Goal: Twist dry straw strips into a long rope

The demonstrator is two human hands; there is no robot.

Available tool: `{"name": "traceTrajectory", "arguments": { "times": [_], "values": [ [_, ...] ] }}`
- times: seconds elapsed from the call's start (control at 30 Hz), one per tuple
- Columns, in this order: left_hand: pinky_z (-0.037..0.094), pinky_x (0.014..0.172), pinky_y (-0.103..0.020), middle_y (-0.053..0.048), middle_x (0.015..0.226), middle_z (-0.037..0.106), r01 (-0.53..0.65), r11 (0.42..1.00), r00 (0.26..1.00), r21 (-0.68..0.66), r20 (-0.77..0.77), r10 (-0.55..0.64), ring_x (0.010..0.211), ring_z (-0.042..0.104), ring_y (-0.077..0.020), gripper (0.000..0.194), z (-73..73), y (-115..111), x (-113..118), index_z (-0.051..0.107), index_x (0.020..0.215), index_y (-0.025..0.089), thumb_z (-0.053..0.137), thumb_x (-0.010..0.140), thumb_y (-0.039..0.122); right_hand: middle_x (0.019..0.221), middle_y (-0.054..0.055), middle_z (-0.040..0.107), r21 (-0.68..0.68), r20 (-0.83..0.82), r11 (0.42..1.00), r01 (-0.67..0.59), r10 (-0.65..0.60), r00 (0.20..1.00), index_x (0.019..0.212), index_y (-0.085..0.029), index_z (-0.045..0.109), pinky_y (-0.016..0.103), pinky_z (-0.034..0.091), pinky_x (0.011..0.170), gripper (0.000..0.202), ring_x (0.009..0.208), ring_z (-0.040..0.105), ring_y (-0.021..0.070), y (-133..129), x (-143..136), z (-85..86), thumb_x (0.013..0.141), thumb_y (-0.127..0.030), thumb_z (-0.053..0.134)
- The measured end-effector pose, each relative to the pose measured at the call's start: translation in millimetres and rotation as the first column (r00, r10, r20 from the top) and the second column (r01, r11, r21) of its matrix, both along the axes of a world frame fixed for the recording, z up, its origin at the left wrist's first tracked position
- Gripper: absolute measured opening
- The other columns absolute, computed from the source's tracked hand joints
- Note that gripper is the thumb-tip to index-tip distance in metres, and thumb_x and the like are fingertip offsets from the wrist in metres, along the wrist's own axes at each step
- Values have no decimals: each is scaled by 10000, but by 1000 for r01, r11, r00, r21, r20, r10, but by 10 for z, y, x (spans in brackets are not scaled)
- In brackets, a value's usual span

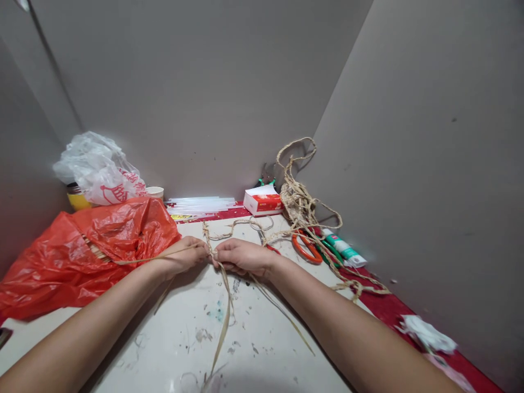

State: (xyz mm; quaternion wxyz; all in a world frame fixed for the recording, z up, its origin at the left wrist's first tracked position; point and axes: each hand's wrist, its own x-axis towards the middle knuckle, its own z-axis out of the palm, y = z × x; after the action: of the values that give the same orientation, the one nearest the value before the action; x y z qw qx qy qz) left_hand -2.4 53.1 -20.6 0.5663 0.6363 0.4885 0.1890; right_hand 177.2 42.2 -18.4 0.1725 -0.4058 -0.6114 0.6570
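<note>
Both hands meet over the middle of the white board, at the lower end of a thin braid of straw-coloured strands. My left hand is closed, pinching the braid's left side and a strand that runs left toward the red bag. From the other side my right hand is closed on the braid, its fingertips almost touching the left ones. Loose flat strands hang from the join toward me. The finished braid runs up and right into a tangled heap of braided straw cord.
At left lies a red plastic bag with straw strands inside. Behind are a white plastic bag, clear sticks and a red-and-white tissue box. Orange-handled scissors and a green-and-white tube lie right. Grey walls enclose the table.
</note>
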Motion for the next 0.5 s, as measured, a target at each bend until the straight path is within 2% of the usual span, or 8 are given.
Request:
{"name": "traceTrajectory", "arguments": {
  "times": [0.13, 0.27, 0.37, 0.5],
  "values": [
    [86, 375, -227, 69, 472, 333, -2, 1000, 998, -16, -55, 1, 378, 204, -48, 237, -58, 12, -8, 565, 666, 149, 505, 730, 369, 532, -41, 423, 321, 247, 947, -26, -57, 967, 686, -136, 565, 177, 245, 428, 170, 456, 324, 55, -59, -10, 70, 805, -188, 455],
    [84, 366, -227, 80, 449, 306, 21, 999, 1000, -30, -18, -22, 367, 197, -51, 313, -71, -10, -8, 516, 662, 169, 510, 753, 468, 572, -15, 475, 513, 401, 850, -120, -114, 909, 664, -143, 543, 195, 275, 490, 171, 525, 392, 79, -103, -47, 122, 802, -173, 446],
    [89, 361, -228, 91, 428, 272, 29, 997, 1000, -72, 11, -28, 355, 175, -50, 318, -47, -41, 9, 509, 670, 170, 516, 754, 477, 616, 9, 535, 591, 468, 790, -166, -168, 868, 660, -149, 536, 213, 272, 514, 180, 561, 421, 96, -122, -68, 125, 809, -193, 446],
    [91, 354, -223, 90, 448, 299, -15, 996, 1000, -91, 4, 15, 349, 176, -44, 259, -20, -71, 43, 488, 654, 175, 512, 743, 417, 624, 27, 561, 619, 521, 760, -195, -212, 827, 653, -152, 548, 229, 258, 510, 196, 554, 423, 104, -128, -45, 134, 810, -217, 452]
  ]
}}
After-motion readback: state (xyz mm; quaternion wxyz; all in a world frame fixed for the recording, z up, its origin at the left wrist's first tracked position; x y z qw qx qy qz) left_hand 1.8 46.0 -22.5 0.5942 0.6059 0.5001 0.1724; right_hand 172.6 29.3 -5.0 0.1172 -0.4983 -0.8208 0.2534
